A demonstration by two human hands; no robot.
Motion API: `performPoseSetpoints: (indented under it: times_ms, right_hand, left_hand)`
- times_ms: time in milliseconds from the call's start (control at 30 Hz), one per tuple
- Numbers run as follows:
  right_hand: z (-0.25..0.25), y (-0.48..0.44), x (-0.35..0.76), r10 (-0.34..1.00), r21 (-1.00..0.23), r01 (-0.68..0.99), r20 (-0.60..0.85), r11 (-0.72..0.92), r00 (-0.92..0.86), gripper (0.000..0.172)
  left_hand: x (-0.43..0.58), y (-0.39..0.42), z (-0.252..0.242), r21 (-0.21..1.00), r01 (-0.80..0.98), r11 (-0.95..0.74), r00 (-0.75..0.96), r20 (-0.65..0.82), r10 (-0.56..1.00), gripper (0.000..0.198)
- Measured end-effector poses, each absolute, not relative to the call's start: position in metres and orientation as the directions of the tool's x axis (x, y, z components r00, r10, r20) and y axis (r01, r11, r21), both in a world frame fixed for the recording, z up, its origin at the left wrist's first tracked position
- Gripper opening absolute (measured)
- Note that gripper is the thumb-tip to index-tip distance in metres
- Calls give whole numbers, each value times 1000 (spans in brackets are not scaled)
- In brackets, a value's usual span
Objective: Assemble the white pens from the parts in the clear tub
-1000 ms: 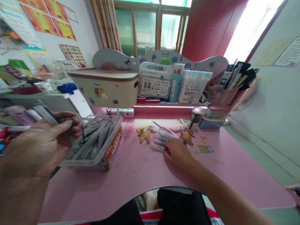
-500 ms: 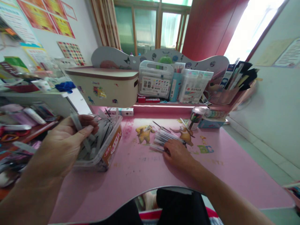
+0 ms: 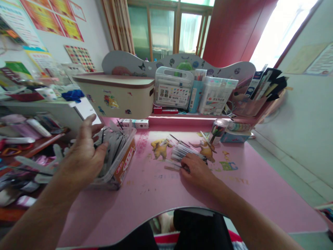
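My left hand [image 3: 84,149] is over the near left side of a clear plastic box [image 3: 111,178], its fingers apart and nothing visibly gripped. Pale translucent strips [image 3: 114,142] and a few dark thin sticks fill the box, which has an orange-brown label. Further right, my right hand [image 3: 195,168] rests on the pink desk with its fingers curled at the end of a slim clear pen [image 3: 173,163]. Just above it lies a row of similar slim pens [image 3: 183,151] side by side. The right fingertips are partly hidden.
A can [image 3: 218,130] stands beyond the pens beside a blue box [image 3: 235,136]. Behind, a ledge carries a lidded cream bin [image 3: 117,99], marker cases [image 3: 173,88] and a pen holder [image 3: 248,104]. Left of the desk, pale strips [image 3: 35,165] lie on a cluttered shelf.
My left hand has opened, and the pale strip it held is out of its fingers. More pale strips show on the left shelf. My right hand has barely moved.
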State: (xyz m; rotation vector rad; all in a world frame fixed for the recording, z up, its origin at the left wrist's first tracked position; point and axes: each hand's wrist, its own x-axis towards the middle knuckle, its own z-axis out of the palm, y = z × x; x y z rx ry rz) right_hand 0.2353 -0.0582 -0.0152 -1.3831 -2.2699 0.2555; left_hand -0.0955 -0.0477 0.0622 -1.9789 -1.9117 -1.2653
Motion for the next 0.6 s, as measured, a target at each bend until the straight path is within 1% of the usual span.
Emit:
performPoseSetpoints:
  times_ms: [100,200,300,333,400,467,533,600]
  right_hand:
    - [-12,-58,235,875,-487,727,296,484,-383,8]
    - [-8,-57,235,892,-605,657,281,450,-353,8]
    - [-4,-57,234,935,-765,564,142,312,-325,7]
    - [-3,-57,233,943,-822,512,83,248,-323,6]
    - [-1,-58,233,941,-917,383,-29,109,-338,6]
    - [0,-59,234,918,-970,241,-112,-18,-381,6]
    - [0,-59,236,881,-989,100,-146,-113,-450,15]
    - [0,-59,238,853,-984,-32,-135,-174,-504,28]
  left_hand:
    - [-88,-51,69,347,906,-241,-40,637,770,73]
    - [-74,-62,79,190,927,-322,53,785,617,61]
    - [-50,-80,81,104,903,-418,101,892,441,49]
    - [-40,-87,78,89,882,-464,132,896,424,46]
    - [-19,-97,70,42,803,-594,272,861,430,42]
    - [3,-102,57,-37,691,-722,476,775,416,42]
    - [22,-99,45,-113,627,-771,627,660,413,44]
    - [36,-92,35,-137,616,-776,696,557,454,43]
